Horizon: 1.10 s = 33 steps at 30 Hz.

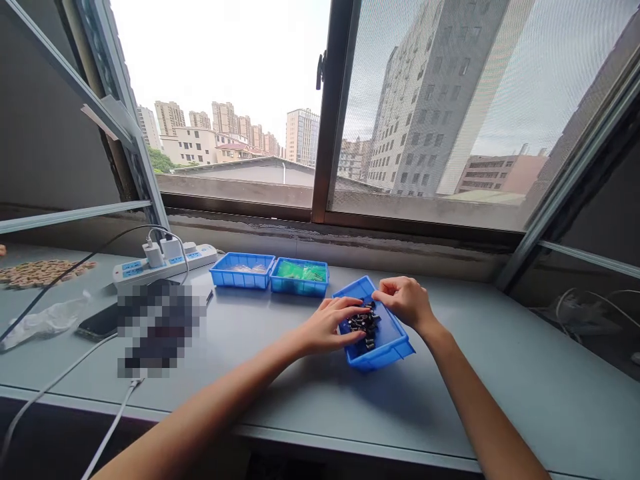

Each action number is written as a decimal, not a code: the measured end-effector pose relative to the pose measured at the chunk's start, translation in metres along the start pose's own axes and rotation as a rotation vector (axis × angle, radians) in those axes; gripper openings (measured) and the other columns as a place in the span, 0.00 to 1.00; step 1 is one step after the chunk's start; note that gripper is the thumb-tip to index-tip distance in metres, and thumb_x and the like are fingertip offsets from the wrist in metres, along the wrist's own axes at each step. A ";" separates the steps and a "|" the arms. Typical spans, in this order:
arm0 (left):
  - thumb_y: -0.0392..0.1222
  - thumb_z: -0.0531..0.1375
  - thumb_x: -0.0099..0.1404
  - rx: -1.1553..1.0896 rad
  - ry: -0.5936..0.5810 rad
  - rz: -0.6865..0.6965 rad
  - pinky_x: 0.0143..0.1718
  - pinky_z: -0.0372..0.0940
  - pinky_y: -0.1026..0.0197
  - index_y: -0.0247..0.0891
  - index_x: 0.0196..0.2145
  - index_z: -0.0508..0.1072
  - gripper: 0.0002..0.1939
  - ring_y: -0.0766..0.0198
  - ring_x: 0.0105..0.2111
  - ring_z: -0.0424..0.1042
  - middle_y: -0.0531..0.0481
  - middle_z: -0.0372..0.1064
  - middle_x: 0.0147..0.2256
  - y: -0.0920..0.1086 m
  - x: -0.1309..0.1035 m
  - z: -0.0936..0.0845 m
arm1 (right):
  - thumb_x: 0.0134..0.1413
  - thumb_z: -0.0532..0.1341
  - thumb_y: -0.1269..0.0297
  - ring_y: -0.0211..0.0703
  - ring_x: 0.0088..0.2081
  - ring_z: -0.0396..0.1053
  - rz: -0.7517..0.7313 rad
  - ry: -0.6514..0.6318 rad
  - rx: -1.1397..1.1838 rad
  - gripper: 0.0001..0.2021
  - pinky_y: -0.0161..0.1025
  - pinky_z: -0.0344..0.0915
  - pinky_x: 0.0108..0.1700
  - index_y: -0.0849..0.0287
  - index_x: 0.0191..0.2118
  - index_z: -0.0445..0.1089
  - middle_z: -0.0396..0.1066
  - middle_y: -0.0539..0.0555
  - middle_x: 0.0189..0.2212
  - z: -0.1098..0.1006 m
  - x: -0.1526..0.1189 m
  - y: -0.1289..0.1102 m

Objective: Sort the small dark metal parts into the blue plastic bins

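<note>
A blue plastic bin [383, 355] sits at an angle on the grey table, and it looks tilted with its right side raised. Inside it, small black and silvery parts [367, 321] lie heaped toward the left; their exact kind is too small to make out. My left hand [331, 327] reaches over the bin's left rim, its fingers stretched and apart around the heap. At the far right rim, my right hand [407, 303] is closed on the bin's edge, thumb toward the inside and the other fingers curled.
Two more blue bins stand behind: one with pale packets [249, 269], one with green packets [301, 271]. Leftward are a white power strip [165, 265] with plugs and cables, a dark phone [100, 321], a crumpled plastic bag [47, 323] and small wooden-looking pieces [43, 272].
</note>
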State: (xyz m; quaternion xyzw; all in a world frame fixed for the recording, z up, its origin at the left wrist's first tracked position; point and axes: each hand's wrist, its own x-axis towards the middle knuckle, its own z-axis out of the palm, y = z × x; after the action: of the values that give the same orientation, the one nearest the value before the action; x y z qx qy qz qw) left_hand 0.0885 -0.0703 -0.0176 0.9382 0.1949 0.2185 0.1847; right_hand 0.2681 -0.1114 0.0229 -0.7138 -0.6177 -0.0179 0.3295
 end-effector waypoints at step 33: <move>0.54 0.53 0.63 -0.078 -0.078 -0.126 0.61 0.42 0.47 0.37 0.63 0.45 0.36 0.52 0.62 0.43 0.39 0.41 0.63 0.006 0.001 0.017 | 0.38 0.55 0.62 0.49 0.47 0.65 0.195 -0.317 0.651 0.24 0.43 0.59 0.52 0.58 0.47 0.68 0.70 0.54 0.46 0.020 0.012 0.001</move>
State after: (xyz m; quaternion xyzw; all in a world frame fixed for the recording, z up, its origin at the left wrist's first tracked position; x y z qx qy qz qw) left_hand 0.0997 -0.0795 -0.0290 0.9240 0.2376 0.1772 0.2418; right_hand 0.2642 -0.0912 0.0122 -0.6212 -0.5634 0.3217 0.4396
